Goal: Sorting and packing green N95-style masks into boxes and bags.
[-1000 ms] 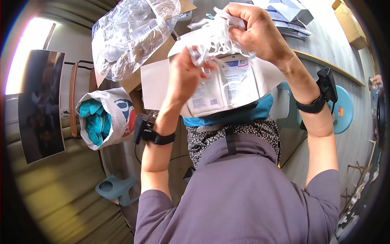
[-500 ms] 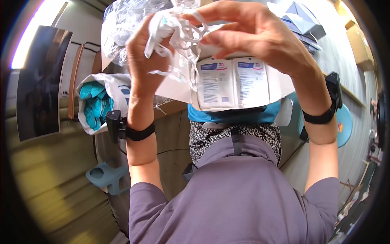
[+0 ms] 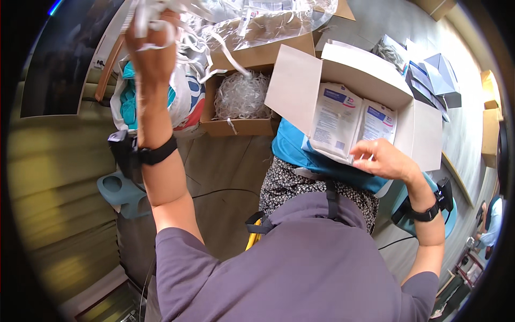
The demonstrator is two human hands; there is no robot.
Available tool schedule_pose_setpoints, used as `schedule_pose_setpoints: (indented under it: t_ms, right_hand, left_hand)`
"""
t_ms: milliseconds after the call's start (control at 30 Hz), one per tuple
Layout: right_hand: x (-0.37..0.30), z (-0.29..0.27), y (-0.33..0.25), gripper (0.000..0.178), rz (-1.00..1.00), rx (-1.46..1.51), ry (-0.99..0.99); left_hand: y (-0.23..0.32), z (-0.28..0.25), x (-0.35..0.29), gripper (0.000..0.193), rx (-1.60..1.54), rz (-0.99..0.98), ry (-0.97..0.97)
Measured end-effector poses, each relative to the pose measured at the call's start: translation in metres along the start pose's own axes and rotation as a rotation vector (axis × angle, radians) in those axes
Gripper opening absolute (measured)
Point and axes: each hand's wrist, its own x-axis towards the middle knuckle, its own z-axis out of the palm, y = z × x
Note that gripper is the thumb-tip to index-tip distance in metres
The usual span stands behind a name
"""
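Note:
My left hand [image 3: 153,45], raised at the upper left and smeared by motion, is closed around a bunch of white straps [image 3: 155,21]. Loose white bands trail beside it to the right. My right hand [image 3: 389,158] hovers at the near edge of an open white box [image 3: 292,91], its fingers loosely bent with a gap between thumb and forefinger and nothing visible in them. Inside the box stand white printed packets [image 3: 333,121] in two rows. The box sits on a blue thing [image 3: 287,145] over my lap.
Left of the box, a brown carton [image 3: 241,127] holds a tangle of clear-white strands [image 3: 244,96]. A white bag [image 3: 188,102] with teal items [image 3: 129,99] stands beside it. Clear plastic film [image 3: 268,29] lies behind. Blue-grey boxes [image 3: 442,80] stand at the far right.
My left hand has swung up and left with the white straps. My right hand has come away from them, down to the box's near edge. The view has shifted, showing the brown carton.

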Motion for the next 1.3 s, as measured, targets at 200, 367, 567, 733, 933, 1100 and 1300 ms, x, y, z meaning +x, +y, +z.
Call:
schedule_pose_setpoints:
  t_ms: [200, 367, 567, 733, 933, 1100, 1300]
  right_hand:
    - [-0.001, 0.005, -0.013, 0.024, -0.062, -0.14, -0.124]
    - [-0.011, 0.007, -0.013, 0.022, -0.087, -0.176, -0.136]
    - [-0.01, 0.003, -0.04, 0.021, -0.027, -0.235, -0.336]
    - [-0.004, 0.014, -0.043, 0.018, -0.142, -0.164, -0.335]
    - [-0.007, 0.023, -0.032, 0.025, -0.151, -0.09, -0.253]
    - [-0.023, 0.02, -0.017, 0.028, -0.08, -0.045, -0.164]
    - [-0.049, -0.01, -0.011, 0.031, 0.02, 0.163, 0.493]
  left_hand:
    - [0.054, 0.075, -0.076, 0.044, -0.235, -0.523, -0.547]
    - [0.057, 0.08, -0.101, 0.1, -0.243, -0.317, -1.506]
    - [0.136, 0.049, 0.002, 0.027, -0.372, -0.338, -1.106]
    - [0.244, 0.063, 0.037, 0.026, -0.96, -0.172, -1.393]
    - [0.315, 0.127, -0.061, 0.051, -0.526, 0.262, -1.497]
    - [0.314, 0.132, -0.072, 0.055, -0.575, 0.187, -1.533]
    - [0.309, 0.063, -0.042, 0.05, -0.708, 0.047, -1.236]
